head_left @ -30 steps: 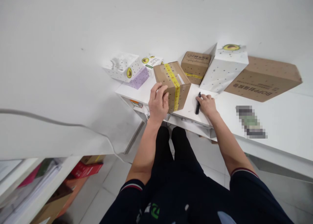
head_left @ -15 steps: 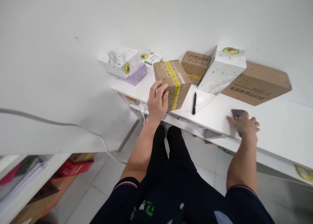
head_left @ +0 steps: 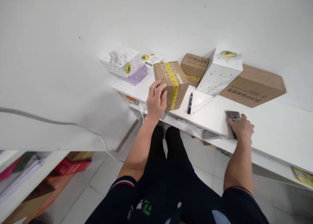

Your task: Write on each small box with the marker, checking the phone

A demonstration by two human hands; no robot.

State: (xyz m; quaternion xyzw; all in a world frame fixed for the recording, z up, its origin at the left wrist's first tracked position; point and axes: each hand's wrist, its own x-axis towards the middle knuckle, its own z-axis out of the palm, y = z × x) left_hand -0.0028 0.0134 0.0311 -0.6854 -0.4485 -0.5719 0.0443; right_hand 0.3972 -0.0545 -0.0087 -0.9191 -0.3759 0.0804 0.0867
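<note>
A cardboard box with yellow printed tape stands near the front edge of the white shelf. My left hand is closed against its left near side, fingers bent over the edge; the palm side is hidden. Farther right, my right hand is closed on a flat grey object lying at the shelf's front edge. Fingers cover much of it, so its exact kind cannot be made out. Between my hands lies a black marker pen, just right of the taped box.
Along the wall stand a smaller brown box, a tall white avocado-print box and a large brown carton. White avocado box, purple box and small white box sit left. A grey cable hangs at left.
The view has shifted slightly. The marker pen has rolled a little to the left and now shows white print. My left hand stays against the taped box, my right on the grey object.
</note>
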